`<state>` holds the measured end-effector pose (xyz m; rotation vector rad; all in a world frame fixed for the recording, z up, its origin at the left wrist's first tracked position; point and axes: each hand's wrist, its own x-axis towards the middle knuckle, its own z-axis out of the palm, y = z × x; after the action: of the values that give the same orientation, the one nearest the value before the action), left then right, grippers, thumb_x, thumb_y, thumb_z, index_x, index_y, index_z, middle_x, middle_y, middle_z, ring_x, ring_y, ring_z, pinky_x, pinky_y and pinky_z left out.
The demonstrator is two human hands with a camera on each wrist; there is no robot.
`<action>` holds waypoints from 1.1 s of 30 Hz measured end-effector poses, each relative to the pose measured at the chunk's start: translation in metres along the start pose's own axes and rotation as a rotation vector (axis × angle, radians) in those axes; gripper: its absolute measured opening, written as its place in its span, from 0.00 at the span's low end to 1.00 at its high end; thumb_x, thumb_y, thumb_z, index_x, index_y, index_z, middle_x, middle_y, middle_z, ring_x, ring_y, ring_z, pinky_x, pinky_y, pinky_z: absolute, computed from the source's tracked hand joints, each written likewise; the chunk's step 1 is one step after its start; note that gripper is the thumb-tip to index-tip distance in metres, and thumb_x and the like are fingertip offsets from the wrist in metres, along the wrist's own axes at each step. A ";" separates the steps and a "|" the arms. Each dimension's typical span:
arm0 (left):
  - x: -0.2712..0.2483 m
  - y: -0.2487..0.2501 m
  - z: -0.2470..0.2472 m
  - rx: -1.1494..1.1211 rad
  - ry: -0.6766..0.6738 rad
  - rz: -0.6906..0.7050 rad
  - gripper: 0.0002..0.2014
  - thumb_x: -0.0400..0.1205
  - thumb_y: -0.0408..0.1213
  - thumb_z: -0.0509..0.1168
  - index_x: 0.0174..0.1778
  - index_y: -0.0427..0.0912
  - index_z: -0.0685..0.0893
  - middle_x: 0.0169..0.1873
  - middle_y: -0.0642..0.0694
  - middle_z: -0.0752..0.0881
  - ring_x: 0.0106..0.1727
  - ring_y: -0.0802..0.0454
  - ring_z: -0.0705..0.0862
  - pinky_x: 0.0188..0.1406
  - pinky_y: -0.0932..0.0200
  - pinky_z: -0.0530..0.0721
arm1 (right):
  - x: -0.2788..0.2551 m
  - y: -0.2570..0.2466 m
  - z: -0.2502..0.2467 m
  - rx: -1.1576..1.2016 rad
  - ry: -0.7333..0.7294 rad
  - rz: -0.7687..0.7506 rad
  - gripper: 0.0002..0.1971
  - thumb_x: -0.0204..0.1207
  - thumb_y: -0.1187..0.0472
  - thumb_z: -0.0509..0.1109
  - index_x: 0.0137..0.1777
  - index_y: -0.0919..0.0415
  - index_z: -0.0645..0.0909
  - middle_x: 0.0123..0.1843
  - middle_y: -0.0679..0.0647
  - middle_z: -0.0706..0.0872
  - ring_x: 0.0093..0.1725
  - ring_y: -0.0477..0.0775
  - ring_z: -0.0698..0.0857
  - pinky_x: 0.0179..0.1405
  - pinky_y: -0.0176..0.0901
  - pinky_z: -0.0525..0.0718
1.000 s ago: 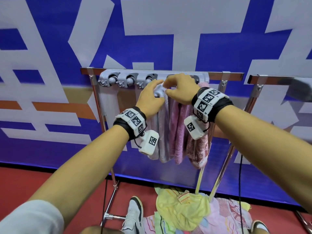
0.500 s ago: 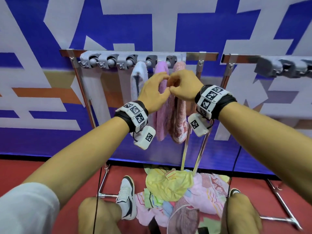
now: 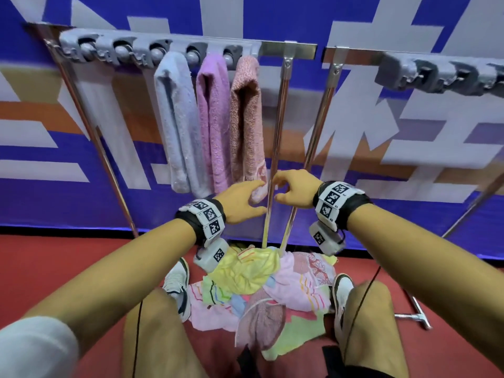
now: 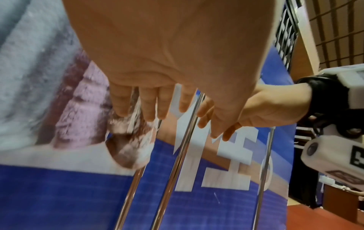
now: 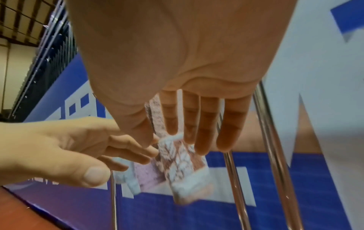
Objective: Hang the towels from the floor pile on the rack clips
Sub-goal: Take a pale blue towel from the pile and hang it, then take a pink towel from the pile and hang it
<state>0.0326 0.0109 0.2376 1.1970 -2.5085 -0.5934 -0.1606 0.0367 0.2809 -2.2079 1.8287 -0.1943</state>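
Note:
Three towels hang from the grey clip strip (image 3: pixel 152 50) of the left rack: a light blue towel (image 3: pixel 177 118), a purple towel (image 3: pixel 212 118) and a salmon pink towel (image 3: pixel 246 118). My left hand (image 3: pixel 245 199) is at the pink towel's lower end (image 4: pixel 130 149) with straight fingers (image 4: pixel 149 109) and holds nothing. Just right of it, my right hand (image 3: pixel 289 188) hangs with relaxed, spread fingers (image 5: pixel 202 133) in front of the towel's end (image 5: pixel 185 168) and is also empty. A pile of coloured towels (image 3: pixel 259 290) lies on the red floor below, yellow on top.
Chrome rack legs (image 3: pixel 275 159) run down between my hands into the pile. A second rack with its own grey clip strip (image 3: pixel 436 75) stands to the right. My knees and white shoes (image 3: pixel 177 282) flank the pile. A blue and white banner (image 3: pixel 409 132) backs the racks.
Both hands have come down from the clip strip to the pink towel's lower end, and their fingers have straightened. The view has tilted down, so more of the pile shows.

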 end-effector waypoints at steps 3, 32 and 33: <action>0.000 -0.015 0.037 0.019 -0.092 -0.103 0.36 0.81 0.49 0.71 0.83 0.44 0.65 0.78 0.43 0.73 0.78 0.43 0.72 0.74 0.54 0.70 | -0.006 0.029 0.027 0.024 -0.074 0.036 0.22 0.76 0.53 0.72 0.69 0.57 0.78 0.65 0.54 0.85 0.57 0.57 0.85 0.59 0.47 0.82; 0.029 -0.141 0.272 -1.074 0.072 -0.939 0.05 0.84 0.28 0.65 0.49 0.43 0.81 0.49 0.39 0.85 0.50 0.43 0.84 0.46 0.54 0.79 | 0.040 0.150 0.395 1.046 -0.383 0.821 0.14 0.78 0.74 0.64 0.33 0.59 0.80 0.30 0.58 0.84 0.22 0.53 0.82 0.15 0.32 0.71; 0.026 -0.145 0.278 -1.080 0.100 -0.961 0.05 0.84 0.28 0.65 0.47 0.43 0.82 0.48 0.39 0.85 0.50 0.43 0.84 0.44 0.56 0.80 | 0.041 0.152 0.408 1.099 -0.394 0.859 0.17 0.79 0.74 0.61 0.31 0.59 0.80 0.28 0.58 0.82 0.18 0.51 0.80 0.16 0.32 0.71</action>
<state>-0.0073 -0.0259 -0.0721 1.7036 -0.9759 -1.7070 -0.1849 0.0191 -0.1550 -0.6139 1.6391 -0.4073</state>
